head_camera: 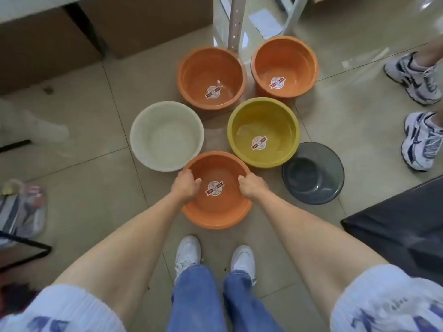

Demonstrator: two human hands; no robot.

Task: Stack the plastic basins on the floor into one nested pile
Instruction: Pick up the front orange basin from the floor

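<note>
- Nearest orange basin [217, 207], lower centre of the frame: both hands grip its rim. The left hand [185, 185] is clamped on the left side of the rim and the right hand [253, 186] on the right side, fingers curled inside. A round sticker lies on its bottom.
- White basin [166, 136], left of centre: upright on the tiled floor [96, 188], its rim meeting that of the held basin.
- Yellow basin [263, 133], right of centre: upright, sticker inside, close to the held basin.
- Two more orange basins, upper centre [212, 77] and upper right of centre [284, 65]: upright, side by side, each with a sticker.
- Grey basin [312, 173], right: lies just beside the yellow basin.
- Bystander's sneakers [419, 140], right edge.
</note>
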